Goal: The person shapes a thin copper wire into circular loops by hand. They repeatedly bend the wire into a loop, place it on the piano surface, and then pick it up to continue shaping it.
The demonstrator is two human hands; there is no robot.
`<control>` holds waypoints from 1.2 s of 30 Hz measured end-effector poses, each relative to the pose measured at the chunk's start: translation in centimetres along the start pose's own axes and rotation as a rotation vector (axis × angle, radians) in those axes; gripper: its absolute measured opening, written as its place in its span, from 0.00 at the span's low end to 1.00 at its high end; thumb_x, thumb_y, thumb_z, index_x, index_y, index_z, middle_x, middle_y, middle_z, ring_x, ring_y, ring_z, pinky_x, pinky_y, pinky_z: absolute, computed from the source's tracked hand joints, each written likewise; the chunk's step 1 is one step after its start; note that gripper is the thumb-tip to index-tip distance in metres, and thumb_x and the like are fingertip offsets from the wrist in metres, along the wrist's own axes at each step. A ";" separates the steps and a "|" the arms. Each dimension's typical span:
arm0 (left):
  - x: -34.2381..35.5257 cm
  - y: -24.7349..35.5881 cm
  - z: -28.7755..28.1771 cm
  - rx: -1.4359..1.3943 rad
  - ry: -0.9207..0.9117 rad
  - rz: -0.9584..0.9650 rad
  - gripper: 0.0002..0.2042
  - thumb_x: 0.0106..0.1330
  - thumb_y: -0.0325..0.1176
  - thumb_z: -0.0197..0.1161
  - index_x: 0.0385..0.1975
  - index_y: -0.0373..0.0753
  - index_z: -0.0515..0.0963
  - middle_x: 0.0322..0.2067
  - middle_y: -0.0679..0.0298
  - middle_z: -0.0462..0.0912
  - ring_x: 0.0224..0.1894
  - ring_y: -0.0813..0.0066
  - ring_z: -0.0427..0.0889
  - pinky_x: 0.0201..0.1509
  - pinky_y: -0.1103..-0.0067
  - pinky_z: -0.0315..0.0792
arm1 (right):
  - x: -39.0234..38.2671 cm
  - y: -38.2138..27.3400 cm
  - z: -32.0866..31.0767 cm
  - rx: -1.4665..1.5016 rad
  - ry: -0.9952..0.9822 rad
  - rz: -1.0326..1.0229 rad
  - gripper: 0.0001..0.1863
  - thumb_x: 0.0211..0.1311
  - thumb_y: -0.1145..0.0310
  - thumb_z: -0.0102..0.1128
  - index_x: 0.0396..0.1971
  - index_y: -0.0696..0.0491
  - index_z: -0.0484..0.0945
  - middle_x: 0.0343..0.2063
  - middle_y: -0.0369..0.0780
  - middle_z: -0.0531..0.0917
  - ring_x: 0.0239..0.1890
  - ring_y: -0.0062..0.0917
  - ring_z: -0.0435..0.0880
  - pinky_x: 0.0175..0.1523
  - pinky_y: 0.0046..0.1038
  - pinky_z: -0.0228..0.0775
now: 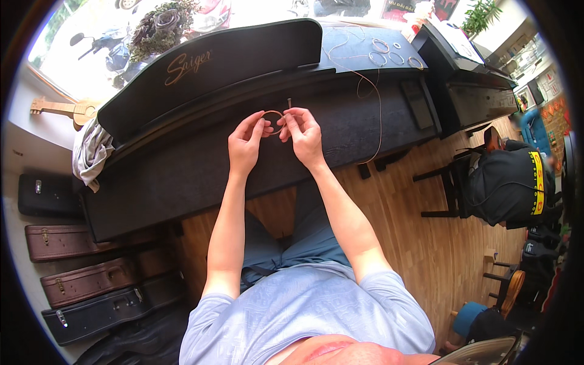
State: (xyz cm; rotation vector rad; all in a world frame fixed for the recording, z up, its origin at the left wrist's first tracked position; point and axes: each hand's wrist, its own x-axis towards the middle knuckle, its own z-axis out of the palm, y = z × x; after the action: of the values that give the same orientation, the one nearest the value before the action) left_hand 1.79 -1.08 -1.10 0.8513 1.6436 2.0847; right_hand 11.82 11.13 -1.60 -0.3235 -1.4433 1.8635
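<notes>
Left hand (244, 143) and right hand (306, 137) are each closed in a fingertip pinch on one thin wire ring (273, 111), held between them over a black surface (347, 121). To the right hand's right, a loose strand (381, 115) crosses that surface (its far end hard to trace). Left of the left hand: grey cloth (91, 149), instrument cases (64, 240) lower down. Beyond the right hand, more coils (381, 52); beyond the left, dark flowers (161, 30) against bright daylight.
</notes>
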 end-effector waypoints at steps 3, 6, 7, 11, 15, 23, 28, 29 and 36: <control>0.0 0.4 0.2 -0.023 0.007 -0.036 0.13 0.75 0.29 0.59 0.54 0.31 0.79 0.40 0.57 0.87 0.40 0.71 0.88 0.42 0.78 0.83 | 0.3 0.3 -0.4 0.111 0.001 0.026 0.09 0.78 0.66 0.50 0.45 0.57 0.70 0.33 0.42 0.84 0.25 0.18 0.82 0.31 0.22 0.77; -0.1 0.8 0.5 -0.031 0.029 -0.057 0.13 0.75 0.31 0.59 0.53 0.31 0.79 0.38 0.57 0.87 0.39 0.69 0.89 0.39 0.78 0.83 | 0.3 0.5 -0.7 0.156 0.000 0.041 0.12 0.79 0.63 0.48 0.45 0.58 0.68 0.34 0.43 0.84 0.25 0.19 0.83 0.31 0.22 0.77; -0.1 0.9 0.6 -0.030 0.038 -0.063 0.13 0.75 0.32 0.59 0.53 0.31 0.78 0.37 0.57 0.87 0.38 0.69 0.89 0.39 0.78 0.83 | 0.3 0.5 -0.7 0.166 0.004 0.049 0.11 0.78 0.64 0.49 0.46 0.58 0.69 0.34 0.43 0.84 0.25 0.19 0.82 0.31 0.21 0.76; -0.2 1.2 0.4 -0.037 0.042 -0.095 0.13 0.75 0.34 0.59 0.52 0.32 0.79 0.36 0.58 0.87 0.34 0.71 0.89 0.34 0.80 0.82 | 0.1 0.0 -0.5 0.020 -0.051 -0.001 0.11 0.75 0.70 0.56 0.50 0.60 0.72 0.33 0.42 0.85 0.25 0.17 0.82 0.31 0.20 0.76; -0.2 1.6 0.1 -0.030 0.024 -0.149 0.14 0.75 0.34 0.59 0.53 0.33 0.78 0.35 0.59 0.87 0.31 0.73 0.87 0.31 0.82 0.79 | 0.1 -0.3 -0.9 -0.003 -0.098 0.074 0.15 0.71 0.74 0.59 0.54 0.62 0.74 0.31 0.41 0.85 0.26 0.17 0.82 0.31 0.19 0.76; -0.1 0.6 -0.5 -0.119 -0.031 -0.042 0.13 0.73 0.32 0.63 0.52 0.30 0.78 0.34 0.57 0.87 0.32 0.72 0.87 0.34 0.82 0.79 | 0.0 -0.6 -0.3 0.029 -0.013 0.029 0.16 0.72 0.74 0.59 0.56 0.63 0.73 0.31 0.41 0.85 0.26 0.17 0.83 0.31 0.20 0.77; -0.2 0.7 -0.1 -0.051 0.004 -0.092 0.13 0.71 0.31 0.65 0.48 0.29 0.80 0.33 0.57 0.87 0.32 0.71 0.87 0.36 0.80 0.81 | -0.1 -0.5 -0.2 0.008 -0.005 -0.002 0.15 0.73 0.74 0.56 0.56 0.58 0.77 0.33 0.40 0.85 0.26 0.16 0.82 0.30 0.19 0.76; -0.2 0.8 -0.1 -0.052 0.020 -0.103 0.12 0.71 0.31 0.65 0.48 0.29 0.80 0.33 0.57 0.87 0.32 0.71 0.87 0.36 0.80 0.81 | -0.1 -0.3 -0.2 0.006 -0.020 -0.021 0.14 0.74 0.74 0.55 0.56 0.56 0.78 0.34 0.39 0.85 0.26 0.15 0.82 0.30 0.19 0.76; -0.2 0.8 0.2 -0.085 0.087 -0.129 0.12 0.71 0.32 0.65 0.47 0.31 0.82 0.30 0.60 0.85 0.29 0.75 0.86 0.32 0.81 0.81 | -0.8 -0.2 0.4 -0.385 -0.099 -0.183 0.13 0.70 0.77 0.57 0.51 0.54 0.84 0.35 0.38 0.81 0.26 0.17 0.79 0.31 0.20 0.74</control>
State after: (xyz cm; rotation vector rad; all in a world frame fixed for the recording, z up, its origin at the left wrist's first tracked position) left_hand 2.14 -1.27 -0.38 0.6188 1.5959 2.1115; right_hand 12.19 10.30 -1.42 -0.2746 -1.8360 1.4694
